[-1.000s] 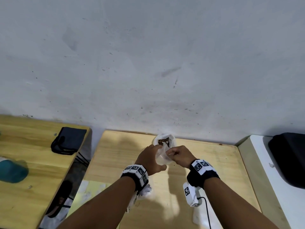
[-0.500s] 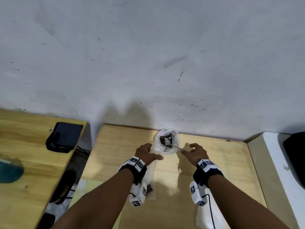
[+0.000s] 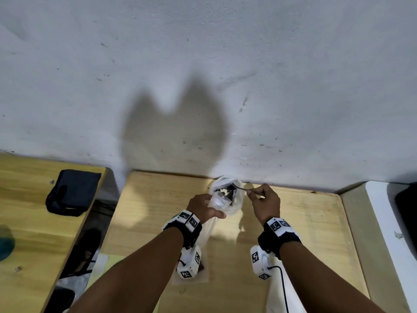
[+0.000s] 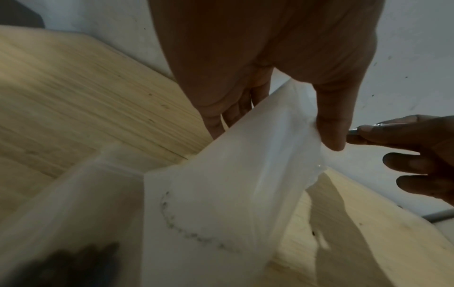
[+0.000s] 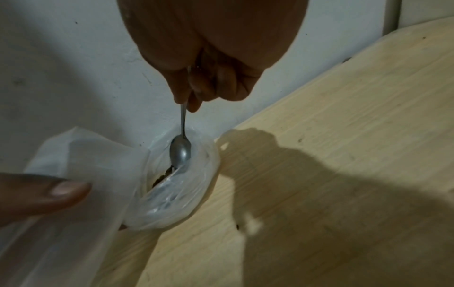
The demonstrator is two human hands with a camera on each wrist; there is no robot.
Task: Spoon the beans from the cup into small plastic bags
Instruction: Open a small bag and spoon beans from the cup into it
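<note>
A cup [image 3: 237, 199] wrapped in clear plastic stands at the table's far edge against the wall, with dark beans [image 5: 164, 175] inside. My right hand [image 3: 250, 193] pinches the handle of a metal spoon [image 5: 180, 151], whose bowl dips into the cup over the beans. Just left of the cup, my left hand [image 3: 214, 204] pinches the top of a small clear plastic bag [image 4: 245, 174] between thumb [image 5: 49, 192] and fingers. The bag hangs down toward the table. I cannot tell whether the bag's mouth is spread.
A wooden table [image 3: 158, 211] carries the work, with flat plastic bags [image 3: 191, 279] below my left wrist. A second wooden table on the left holds a dark blue pouch [image 3: 73, 192]. A gap [image 3: 97, 222] separates them. A white surface [image 3: 388, 233] lies to the right.
Both hands were together at the bag a second ago. My right hand has since moved right and now holds the spoon in the cup. My left hand keeps the bag.
</note>
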